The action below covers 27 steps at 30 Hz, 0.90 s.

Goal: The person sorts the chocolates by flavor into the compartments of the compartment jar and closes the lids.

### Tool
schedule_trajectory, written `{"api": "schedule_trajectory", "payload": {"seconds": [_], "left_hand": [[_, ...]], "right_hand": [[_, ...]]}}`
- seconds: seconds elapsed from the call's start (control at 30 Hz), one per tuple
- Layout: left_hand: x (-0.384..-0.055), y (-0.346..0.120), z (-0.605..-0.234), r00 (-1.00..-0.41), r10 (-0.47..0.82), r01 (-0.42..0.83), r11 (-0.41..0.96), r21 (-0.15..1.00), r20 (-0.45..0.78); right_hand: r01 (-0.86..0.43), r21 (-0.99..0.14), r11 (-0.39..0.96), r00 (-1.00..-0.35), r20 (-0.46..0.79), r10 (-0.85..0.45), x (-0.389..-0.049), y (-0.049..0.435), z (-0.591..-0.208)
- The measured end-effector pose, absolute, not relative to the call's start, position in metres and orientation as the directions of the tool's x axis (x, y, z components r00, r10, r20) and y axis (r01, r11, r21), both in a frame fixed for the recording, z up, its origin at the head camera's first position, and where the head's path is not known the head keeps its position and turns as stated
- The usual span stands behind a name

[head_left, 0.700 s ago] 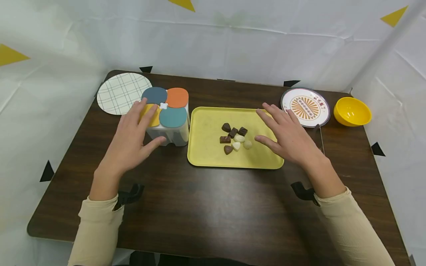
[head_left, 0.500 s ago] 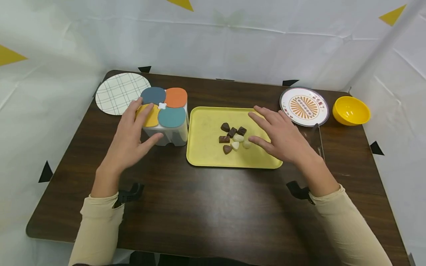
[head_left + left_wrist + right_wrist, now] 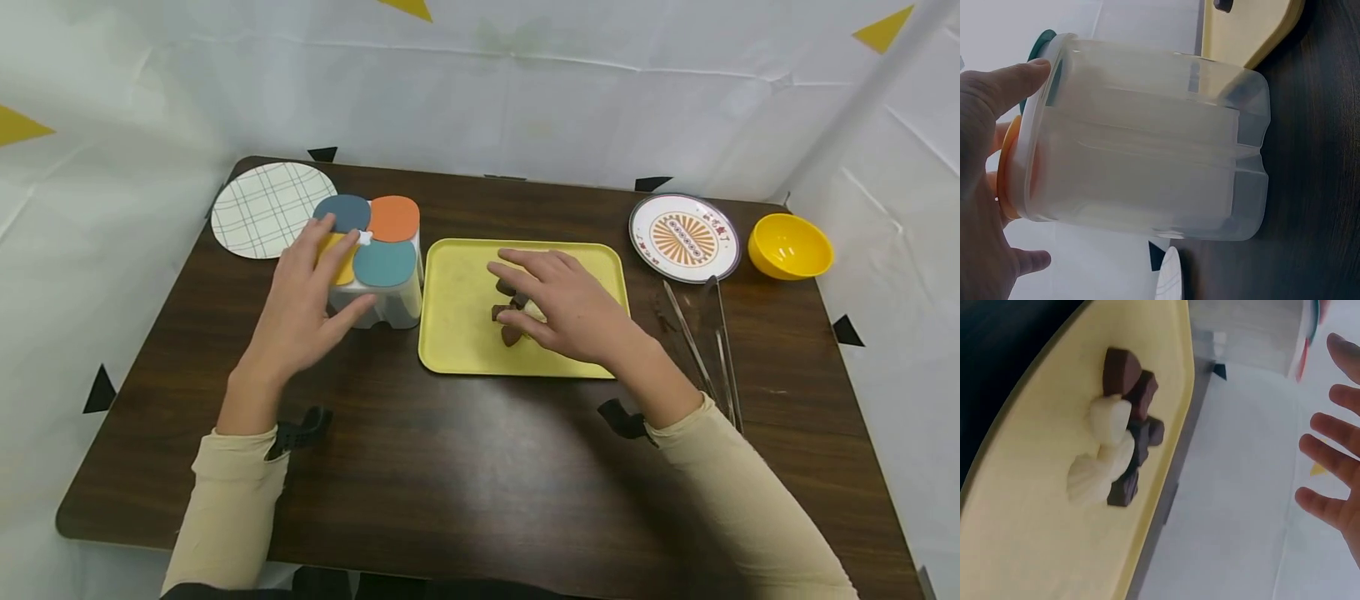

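My left hand (image 3: 296,304), fingers spread, is at the near left of a clear container (image 3: 1141,144) with blue, orange, yellow and teal lids (image 3: 386,264). In the left wrist view its thumb overlaps the container's white rim; whether it touches cannot be told. My right hand (image 3: 573,308) hovers with spread fingers over a yellow tray (image 3: 457,333). It holds nothing and partly hides a cluster of dark chocolates (image 3: 1122,372) and white chocolates (image 3: 1109,422) lying on the tray.
A checked oval plate (image 3: 262,208) lies behind the container at the back left. At the back right are a round patterned plate (image 3: 684,237) and a yellow bowl (image 3: 791,246). Long metal utensils, apparently tongs (image 3: 693,342), lie right of the tray. White sheeting (image 3: 480,92) surrounds the table.
My right hand has moved left from the tray's right end to above the chocolates, uncovering the metal utensils. The left hand has stayed nearly in place beside the container.
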<state>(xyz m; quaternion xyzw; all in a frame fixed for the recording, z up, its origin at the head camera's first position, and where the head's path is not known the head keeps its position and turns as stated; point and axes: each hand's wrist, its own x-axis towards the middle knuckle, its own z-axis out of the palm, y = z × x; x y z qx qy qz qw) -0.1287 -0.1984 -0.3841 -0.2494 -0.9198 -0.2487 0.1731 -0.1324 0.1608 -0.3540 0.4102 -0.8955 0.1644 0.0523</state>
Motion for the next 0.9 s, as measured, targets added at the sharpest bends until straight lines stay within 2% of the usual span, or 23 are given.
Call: {"api": "schedule_trajectory", "payload": {"seconds": [0.5, 0.67, 0.9], "left_hand": [[-0.133, -0.197, -0.386, -0.803, 0.391, 0.559, 0.756, 0.340, 0.451], [-0.136, -0.197, -0.386, -0.803, 0.397, 0.563, 0.751, 0.345, 0.445], [-0.137, -0.197, -0.386, -0.806, 0.400, 0.563, 0.746, 0.356, 0.436]], "right_hand": [[-0.868, -0.206, 0.452, -0.496, 0.351, -0.794, -0.158, 0.084, -0.363], [-0.877, -0.176, 0.447, -0.479, 0.388, -0.787, -0.169, 0.067, -0.365], [-0.886, -0.132, 0.445, -0.462, 0.357, -0.812, -0.180, 0.056, -0.366]]}}
